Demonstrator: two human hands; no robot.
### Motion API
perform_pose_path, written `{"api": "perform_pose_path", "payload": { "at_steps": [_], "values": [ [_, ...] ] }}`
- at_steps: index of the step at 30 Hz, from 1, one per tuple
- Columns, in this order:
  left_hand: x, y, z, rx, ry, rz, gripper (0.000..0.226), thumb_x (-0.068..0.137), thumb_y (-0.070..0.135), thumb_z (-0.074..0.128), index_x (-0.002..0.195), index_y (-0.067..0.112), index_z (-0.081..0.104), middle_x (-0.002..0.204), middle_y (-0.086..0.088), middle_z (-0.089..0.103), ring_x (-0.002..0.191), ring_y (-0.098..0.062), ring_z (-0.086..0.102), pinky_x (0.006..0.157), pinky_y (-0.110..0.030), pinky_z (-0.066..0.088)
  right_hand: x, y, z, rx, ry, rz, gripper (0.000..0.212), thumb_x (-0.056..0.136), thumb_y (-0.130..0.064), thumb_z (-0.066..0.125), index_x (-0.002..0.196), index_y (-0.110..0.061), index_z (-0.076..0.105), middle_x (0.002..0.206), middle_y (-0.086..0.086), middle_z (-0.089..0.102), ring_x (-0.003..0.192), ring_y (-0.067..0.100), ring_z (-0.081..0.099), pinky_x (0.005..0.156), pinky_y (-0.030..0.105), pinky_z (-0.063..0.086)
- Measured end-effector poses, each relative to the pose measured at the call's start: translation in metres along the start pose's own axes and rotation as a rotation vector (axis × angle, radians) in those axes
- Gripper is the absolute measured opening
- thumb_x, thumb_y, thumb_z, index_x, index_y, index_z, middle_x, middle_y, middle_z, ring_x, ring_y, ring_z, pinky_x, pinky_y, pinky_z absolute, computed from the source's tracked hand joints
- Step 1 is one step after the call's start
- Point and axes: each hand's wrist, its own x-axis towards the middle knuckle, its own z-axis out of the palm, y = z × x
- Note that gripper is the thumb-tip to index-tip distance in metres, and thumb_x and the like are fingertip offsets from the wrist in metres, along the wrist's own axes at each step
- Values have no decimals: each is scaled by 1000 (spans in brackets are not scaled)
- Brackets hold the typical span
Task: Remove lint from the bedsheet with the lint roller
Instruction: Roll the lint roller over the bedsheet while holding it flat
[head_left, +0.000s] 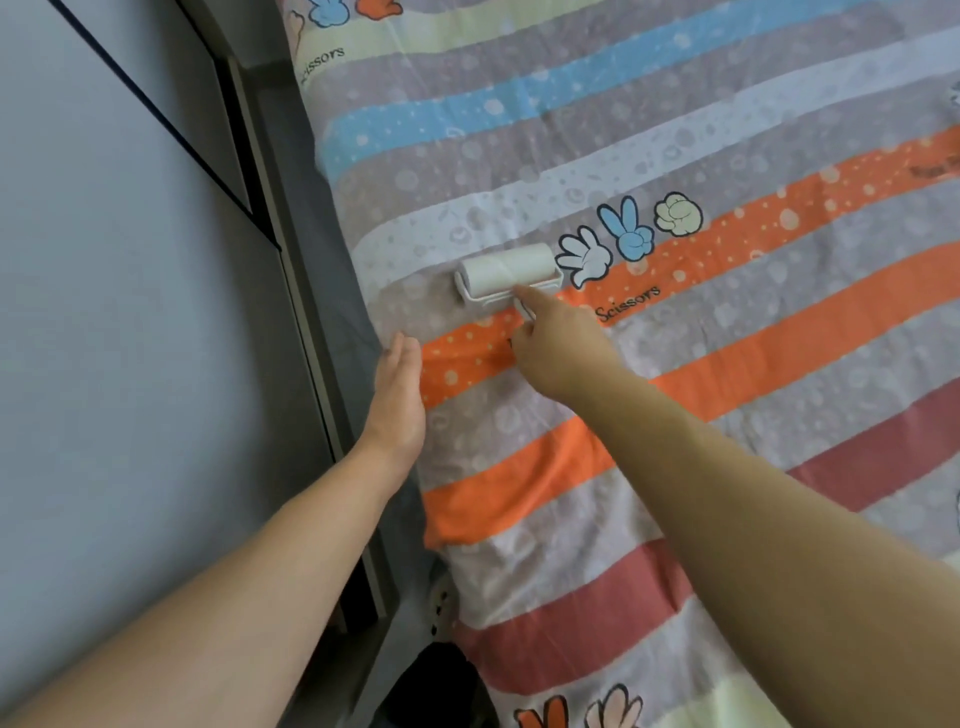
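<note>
A white lint roller (506, 270) lies flat on the striped bedsheet (727, 364), just left of the printed cartoon hands. My right hand (558, 345) grips its handle, with the index finger stretched along the frame toward the roll. My left hand (397, 400) rests with straight fingers on the sheet at the bed's left edge, a little below and to the left of the roller. The handle is mostly hidden under my right hand.
A grey bed frame rail (306, 312) runs along the sheet's left side, with a pale floor or wall (104, 364) beyond it. A dark object (441, 686) sits by the bed edge at the bottom.
</note>
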Motion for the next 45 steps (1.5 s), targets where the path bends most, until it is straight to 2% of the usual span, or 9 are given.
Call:
{"api": "perform_pose_path", "payload": {
  "at_steps": [3, 7, 9, 13, 18, 25, 28, 33, 45],
  "values": [
    [-3, -3, 5, 136, -28, 47, 87, 91, 80, 24, 162, 33, 2, 169, 14, 1, 154, -4, 0, 128, -43, 6, -13, 11, 10, -34, -10, 26, 49, 96, -20, 41, 143, -33, 42, 100, 7, 63, 101, 28, 58, 72, 32, 44],
    [-4, -12, 7, 198, -24, 41, 85, 95, 76, 18, 161, 29, -7, 170, 10, -2, 155, -7, -2, 128, -44, 5, -66, 45, 22, -42, -28, 57, 49, 94, -25, 43, 141, -39, 43, 115, 8, 66, 104, 31, 60, 79, 36, 47],
    [-6, -17, 9, 181, -14, 28, 97, 87, 85, 21, 162, 30, -4, 168, 10, 14, 154, -8, 12, 127, -41, 9, -105, 64, 27, -64, -62, 61, 49, 95, -27, 43, 142, -40, 42, 115, 8, 67, 103, 30, 61, 79, 36, 47],
    [-19, -24, 18, 202, 61, 76, 74, 98, 71, 22, 160, 31, 15, 155, 14, 36, 147, -9, 27, 125, -38, 15, -181, 95, 35, -64, -145, 120, 51, 97, -30, 39, 146, -44, 32, 108, 3, 67, 93, 23, 64, 68, 33, 46],
    [-35, -9, 39, 496, 247, 62, 67, 105, 57, 26, 162, 25, 16, 170, -8, 2, 157, -20, -5, 126, -48, 0, -238, 121, 31, -18, -210, 148, 51, 97, -28, 38, 144, -45, 33, 83, -8, 59, 77, 16, 60, 62, 31, 47],
    [-39, -15, 81, 1070, -57, 415, 64, 102, 60, 18, 160, 34, 19, 170, 4, -10, 153, -16, -23, 121, -47, -20, -218, 126, -43, 355, -152, 212, 40, 93, -21, 51, 126, -42, 58, 58, -15, 59, 40, 2, 48, 45, 13, 36],
    [-35, -37, 76, 1337, -48, 487, 76, 92, 69, 7, 161, 37, -1, 164, 4, -31, 146, -18, -39, 119, -53, -21, -147, 128, -56, 289, 52, 191, 42, 93, -23, 46, 131, -42, 55, 87, -9, 67, 52, 1, 51, 53, 17, 41],
    [-30, -50, 72, 1454, -10, 524, 81, 91, 70, 4, 161, 32, -10, 162, 0, -36, 145, -23, -41, 119, -58, -18, -21, 120, -53, 129, 197, 174, 49, 96, -19, 37, 144, -27, 41, 132, 8, 56, 91, 32, 63, 75, 38, 52],
    [-61, -59, 77, 1400, 23, 361, 77, 97, 69, 19, 157, 39, -18, 156, -1, -46, 141, -27, -46, 117, -67, -14, -170, 159, -3, -46, -24, 262, 47, 97, -17, 42, 142, -26, 43, 114, 13, 65, 107, 32, 60, 80, 35, 43]
  ]
}}
